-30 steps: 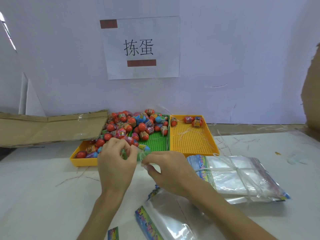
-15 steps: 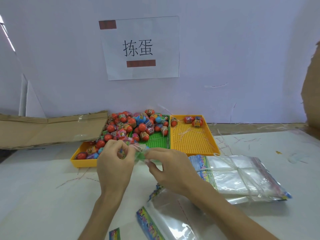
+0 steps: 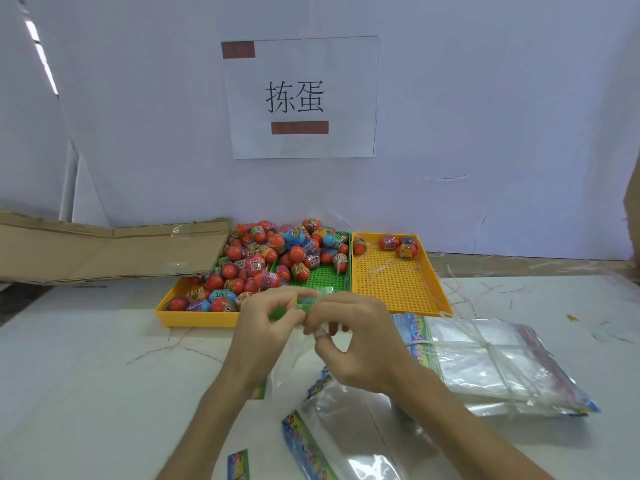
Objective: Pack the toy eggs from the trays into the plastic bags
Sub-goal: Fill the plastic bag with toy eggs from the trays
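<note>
Step in hand: opening the mouth of one plastic bag [image 3: 294, 355] so toy eggs can go in, by my reading.
Left hand [image 3: 263, 327]: fingers curled, pinching the bag's green top edge.
Right hand [image 3: 353, 341]: fingers bent in, pinching the same edge just beside the left hand's grip; whether it grips one film layer or both is hard to tell, as the film is clear and the fingers cover it.
Doing it well: rub the two layers apart at the top strip, keep each hand on its own layer, then pull apart gently so the thin film does not tear.
Toy eggs [image 3: 270, 258]: heaped across the left yellow tray [image 3: 194, 317] and the green tray [image 3: 322, 278]; a few lie at the far end of the right yellow tray [image 3: 394, 289].
Spare bags: a tied stack of bags [image 3: 485, 362] lies on the counter [image 3: 86, 375] to the right, another loose bag [image 3: 346, 438] lies near the forearms.
Materials: eggs are smooth, glossy, rounded plastic with printed wrap bands; trays are rigid with a perforated grid floor; bags are limp, crinkly clear film with a printed colour header.
</note>
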Demonstrator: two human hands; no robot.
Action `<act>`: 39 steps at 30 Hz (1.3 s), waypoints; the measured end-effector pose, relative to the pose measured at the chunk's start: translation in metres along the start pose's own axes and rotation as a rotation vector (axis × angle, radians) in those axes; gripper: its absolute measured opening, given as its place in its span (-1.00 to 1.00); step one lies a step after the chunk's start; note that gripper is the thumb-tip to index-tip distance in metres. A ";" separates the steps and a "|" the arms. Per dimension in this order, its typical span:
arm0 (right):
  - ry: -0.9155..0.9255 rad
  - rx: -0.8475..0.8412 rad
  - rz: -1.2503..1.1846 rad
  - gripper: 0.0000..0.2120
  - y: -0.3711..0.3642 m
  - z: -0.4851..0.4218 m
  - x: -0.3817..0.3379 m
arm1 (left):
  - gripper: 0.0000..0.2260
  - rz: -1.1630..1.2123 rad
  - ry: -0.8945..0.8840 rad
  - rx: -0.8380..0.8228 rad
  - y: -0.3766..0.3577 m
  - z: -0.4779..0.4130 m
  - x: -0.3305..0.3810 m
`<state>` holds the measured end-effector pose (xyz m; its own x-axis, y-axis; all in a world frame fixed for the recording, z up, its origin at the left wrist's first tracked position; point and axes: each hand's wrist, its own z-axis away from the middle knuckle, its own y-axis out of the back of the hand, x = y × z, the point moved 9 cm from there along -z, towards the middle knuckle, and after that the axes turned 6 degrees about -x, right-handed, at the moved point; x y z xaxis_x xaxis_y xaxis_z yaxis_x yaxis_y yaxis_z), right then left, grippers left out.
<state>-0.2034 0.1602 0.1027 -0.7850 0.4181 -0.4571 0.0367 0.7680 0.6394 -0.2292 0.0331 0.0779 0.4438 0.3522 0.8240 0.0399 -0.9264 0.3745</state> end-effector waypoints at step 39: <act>-0.583 0.066 -0.015 -0.83 0.016 -0.050 0.091 | -0.80 -0.282 -0.006 0.360 0.031 0.010 0.004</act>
<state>-0.3051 0.1860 0.1021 -0.3167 0.5905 -0.7423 0.0812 0.7966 0.5990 -0.2172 0.0047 0.0883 0.3759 0.5975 0.7083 0.4682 -0.7821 0.4113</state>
